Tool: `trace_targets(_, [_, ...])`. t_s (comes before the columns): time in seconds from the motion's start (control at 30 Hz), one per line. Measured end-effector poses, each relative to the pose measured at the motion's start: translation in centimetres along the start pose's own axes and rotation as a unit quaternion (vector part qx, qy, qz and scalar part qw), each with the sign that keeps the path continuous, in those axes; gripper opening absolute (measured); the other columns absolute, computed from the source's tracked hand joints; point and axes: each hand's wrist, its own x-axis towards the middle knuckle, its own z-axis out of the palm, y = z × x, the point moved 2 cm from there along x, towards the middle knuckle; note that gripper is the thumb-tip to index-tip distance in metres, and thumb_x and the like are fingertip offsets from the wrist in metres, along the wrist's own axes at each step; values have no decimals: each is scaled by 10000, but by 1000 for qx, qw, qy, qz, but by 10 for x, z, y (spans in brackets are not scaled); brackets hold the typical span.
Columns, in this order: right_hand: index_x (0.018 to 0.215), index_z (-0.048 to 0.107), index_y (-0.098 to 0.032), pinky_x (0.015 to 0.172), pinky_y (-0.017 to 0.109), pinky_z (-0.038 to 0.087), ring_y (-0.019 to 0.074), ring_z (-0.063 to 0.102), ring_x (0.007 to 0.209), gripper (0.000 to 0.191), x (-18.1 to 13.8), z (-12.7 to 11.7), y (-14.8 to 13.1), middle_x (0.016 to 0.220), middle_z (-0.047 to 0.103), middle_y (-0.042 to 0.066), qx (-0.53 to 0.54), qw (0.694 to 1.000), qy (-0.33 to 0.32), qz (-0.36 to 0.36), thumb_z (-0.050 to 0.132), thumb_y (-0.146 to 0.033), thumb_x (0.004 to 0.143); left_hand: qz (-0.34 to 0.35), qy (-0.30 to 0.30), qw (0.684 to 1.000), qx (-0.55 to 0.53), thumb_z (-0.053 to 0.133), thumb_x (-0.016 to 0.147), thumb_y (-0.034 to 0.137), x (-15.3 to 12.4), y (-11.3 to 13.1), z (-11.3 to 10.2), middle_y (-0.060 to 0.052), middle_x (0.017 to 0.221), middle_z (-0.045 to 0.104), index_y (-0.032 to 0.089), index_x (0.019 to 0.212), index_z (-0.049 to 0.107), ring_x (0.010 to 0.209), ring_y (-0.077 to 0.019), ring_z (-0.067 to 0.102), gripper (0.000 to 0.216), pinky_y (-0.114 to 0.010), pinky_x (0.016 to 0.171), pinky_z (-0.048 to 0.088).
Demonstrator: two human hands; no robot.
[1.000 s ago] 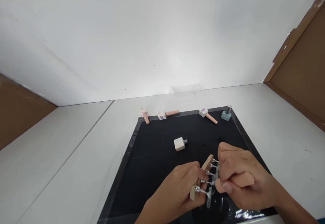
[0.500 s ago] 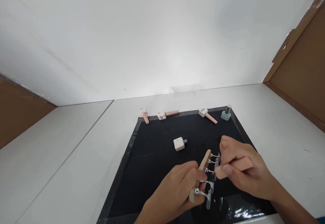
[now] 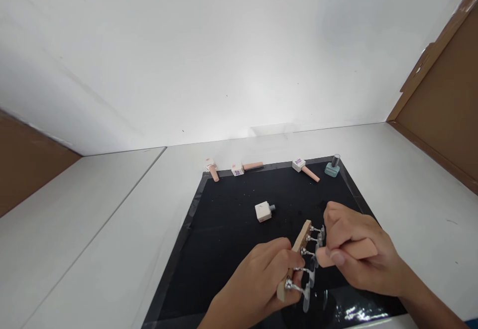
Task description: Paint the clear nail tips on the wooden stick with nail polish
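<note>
My left hand [image 3: 257,281] is closed round a small wooden bar [image 3: 301,237] that carries several metal stems with clear nail tips [image 3: 308,279]. It holds the bar tilted above the black mat [image 3: 224,224]. Close on the right, my right hand [image 3: 356,254] pinches a pink brush cap [image 3: 358,250] and points its tip at the middle nail tips. An uncapped white polish bottle [image 3: 263,211] lies on its side on the mat, just beyond both hands.
Along the mat's far edge lie three white bottles with pink caps [image 3: 212,168] [image 3: 244,167] [image 3: 305,168] and a standing teal bottle [image 3: 332,166]. The mat lies on a white table [image 3: 93,234] against a white wall. Brown cardboard panels [image 3: 440,100] flank both sides.
My left hand has tilted and lowered the near end of the bar slightly. My right hand has shifted the pink cap a little along the row of nail tips.
</note>
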Motion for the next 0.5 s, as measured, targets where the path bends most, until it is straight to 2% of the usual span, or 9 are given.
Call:
trace_targets(0.2, [675, 470, -221, 443, 257, 351, 116, 374, 472, 233, -3, -1, 1, 516, 427, -50, 16, 1000, 19, 8, 505, -169, 900, -2, 9, 1000, -28, 376, 832, 88, -3, 1, 0, 76, 572, 458, 220, 853, 390, 448, -81, 400, 134, -181, 440, 298])
trace_targets(0.27, [704, 513, -222, 458, 258, 366, 126, 413, 504, 203, -8, -2, 4, 548, 465, -35, 54, 997, 32, 38, 531, -206, 905, -11, 12, 999, -44, 387, 807, 74, -4, 0, 1, 78, 571, 418, 225, 857, 389, 449, -82, 382, 159, -182, 439, 293])
trace_targets(0.37, [851, 590, -246, 485, 259, 398, 142, 464, 566, 73, -16, -5, 12, 648, 513, -11, 134, 983, 69, 108, 586, -306, 892, -28, 12, 994, -107, 405, 794, 65, -8, -2, 3, 81, 580, 381, 235, 856, 382, 459, -76, 368, 182, -171, 449, 292])
trace_targets(0.43, [931, 620, -263, 509, 265, 420, 147, 486, 596, 122, -19, -6, 16, 711, 529, -1, 192, 967, 79, 145, 629, -362, 860, -41, 15, 987, -154, 428, 804, 75, -12, -4, 4, 82, 586, 372, 240, 854, 382, 467, -71, 360, 178, -164, 459, 291])
trace_targets(0.5, [925, 645, -272, 523, 266, 433, 147, 502, 607, 145, -20, -6, 19, 739, 540, 3, 248, 953, 63, 165, 661, -382, 832, -55, 16, 979, -198, 457, 817, 95, -15, -6, 5, 80, 599, 374, 242, 866, 395, 477, -67, 350, 166, -162, 470, 289])
